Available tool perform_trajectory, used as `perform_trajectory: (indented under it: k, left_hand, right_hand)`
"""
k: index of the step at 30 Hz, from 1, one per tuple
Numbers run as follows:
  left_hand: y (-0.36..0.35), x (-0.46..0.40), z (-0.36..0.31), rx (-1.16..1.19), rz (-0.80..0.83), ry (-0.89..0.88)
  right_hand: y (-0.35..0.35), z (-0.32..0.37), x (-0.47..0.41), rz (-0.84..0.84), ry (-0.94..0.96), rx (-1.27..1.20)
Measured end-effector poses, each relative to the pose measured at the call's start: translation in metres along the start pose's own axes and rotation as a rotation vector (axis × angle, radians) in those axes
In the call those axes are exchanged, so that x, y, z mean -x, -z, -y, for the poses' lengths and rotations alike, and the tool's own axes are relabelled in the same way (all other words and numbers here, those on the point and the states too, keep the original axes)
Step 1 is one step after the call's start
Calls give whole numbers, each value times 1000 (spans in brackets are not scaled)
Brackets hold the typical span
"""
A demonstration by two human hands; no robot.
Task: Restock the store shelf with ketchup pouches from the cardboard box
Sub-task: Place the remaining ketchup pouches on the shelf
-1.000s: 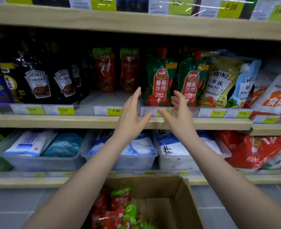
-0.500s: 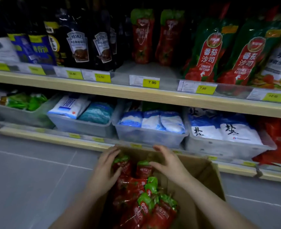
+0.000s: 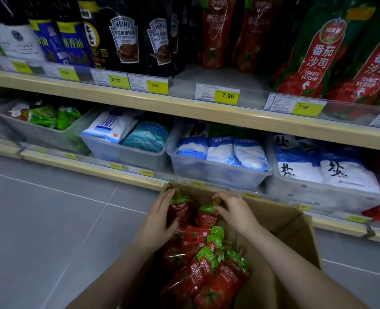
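Head view: both hands are inside the cardboard box (image 3: 291, 237), which stands on the grey floor (image 3: 39, 219) just in front of the lowest shelf. The left hand (image 3: 160, 217) wraps its fingers around one upright ketchup pouch (image 3: 180, 210) at the far left side of the box. The right hand (image 3: 235, 210) pinches the green top of a second upright pouch (image 3: 208, 216) just beside the first one. The two pouches stand close together, near the far wall of the box. Nearer to the camera more red pouches with green tops lie in a loose pile (image 3: 206, 270); I count at least four of them there, but the exact number I cannot tell because they overlap.

On the upper shelf (image 3: 140, 103) two red pouches of the same kind (image 3: 227, 34) stand far back, behind a yellow price tag reading 7.90 (image 3: 227, 95), with bare shelf surface in front of them. To their right stand two bigger green and red pouches marked tomato ketchup (image 3: 316, 56). To their left I see two black Heinz pouches (image 3: 137, 41). Below, four clear plastic bins (image 3: 215, 172) sit in a row, three holding white and blue bags and the leftmost one green packets.
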State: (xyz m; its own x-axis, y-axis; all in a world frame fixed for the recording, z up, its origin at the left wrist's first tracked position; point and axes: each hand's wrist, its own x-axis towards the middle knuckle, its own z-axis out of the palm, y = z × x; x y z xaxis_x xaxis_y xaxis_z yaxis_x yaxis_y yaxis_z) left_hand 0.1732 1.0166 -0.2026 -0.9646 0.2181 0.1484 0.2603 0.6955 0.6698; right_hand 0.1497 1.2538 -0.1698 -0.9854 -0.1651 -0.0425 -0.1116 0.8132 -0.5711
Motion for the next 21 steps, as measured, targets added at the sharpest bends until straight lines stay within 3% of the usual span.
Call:
perform_trajectory:
  k: [6, 11, 14, 18, 21]
  left_hand:
    - [5, 0, -5, 17, -5, 17]
    - [18, -4, -33, -1, -41, 44]
    - [23, -19, -69, 53, 77, 43]
    - [16, -42, -104, 372, 287, 138]
    - [13, -48, -124, 481, 357, 172]
  right_hand:
    - [10, 7, 10, 22, 24, 75]
    - [50, 27, 16, 37, 79, -94]
    - [85, 46, 16, 23, 93, -243]
    - [131, 74, 21, 25, 104, -387]
    - [157, 88, 27, -5, 77, -524]
